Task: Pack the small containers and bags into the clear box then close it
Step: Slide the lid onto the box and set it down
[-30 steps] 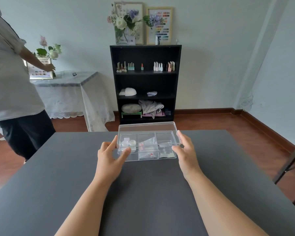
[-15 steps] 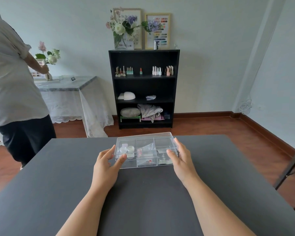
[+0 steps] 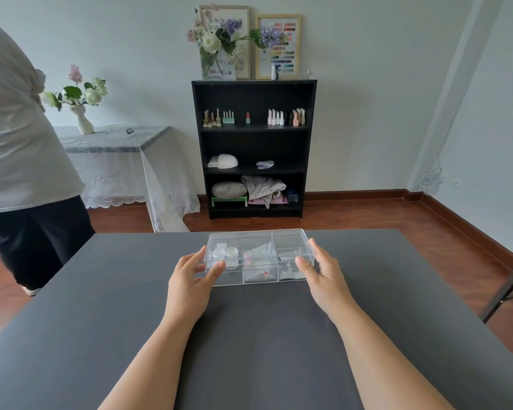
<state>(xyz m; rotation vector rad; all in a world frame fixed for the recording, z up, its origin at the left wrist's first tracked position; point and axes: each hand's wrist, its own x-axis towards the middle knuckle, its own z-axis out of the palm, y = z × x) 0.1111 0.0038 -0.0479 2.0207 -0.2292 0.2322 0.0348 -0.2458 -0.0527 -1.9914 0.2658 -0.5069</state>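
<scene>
both hands point(image 3: 190, 276) point(image 3: 323, 272) at the clear box point(image 3: 259, 255) near the desk's point(image 3: 101, 306) far edge, fingers loosely curled on its ends; packed, lid seemingly down. next: press shut.

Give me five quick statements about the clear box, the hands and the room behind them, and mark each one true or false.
1. Both hands hold the clear box, the left hand at its left end and the right hand at its right end. True.
2. The small round containers sit in the box's right compartment. False: they are in the left compartment.
3. The box rests on a dark grey table. True.
4. The black bookshelf has nothing on its shelves. False: its top shelf holds bottles, with other items lower down.
5. A vase of flowers stands on top of the bookshelf. True.
</scene>
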